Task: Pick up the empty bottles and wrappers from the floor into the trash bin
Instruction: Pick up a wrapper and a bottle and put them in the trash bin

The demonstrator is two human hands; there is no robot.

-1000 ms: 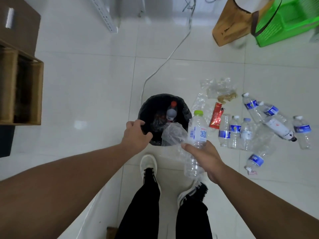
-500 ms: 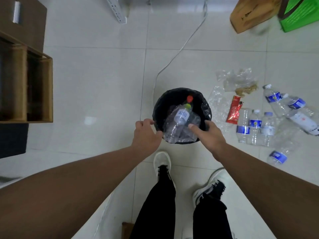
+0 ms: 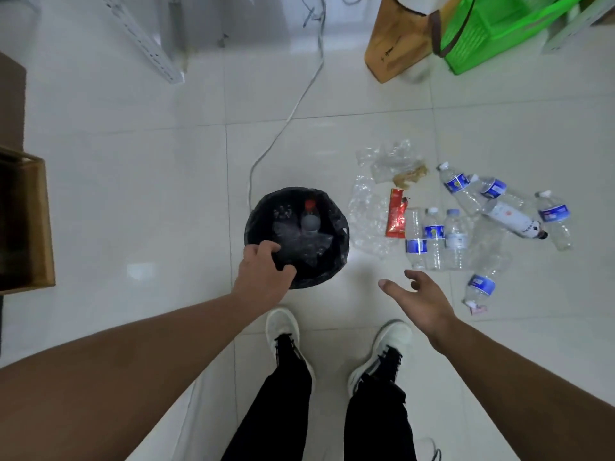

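The left hand [image 3: 263, 277] grips the near rim of the trash bin [image 3: 336, 261] at frame centre. The right hand [image 3: 422, 301] hovers open and empty, the bottles [image 3: 436, 237] lying on the floor just above it at right.

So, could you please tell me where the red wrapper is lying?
On the floor right of the bin, the red wrapper lies between crumpled clear plastic and a row of bottles.
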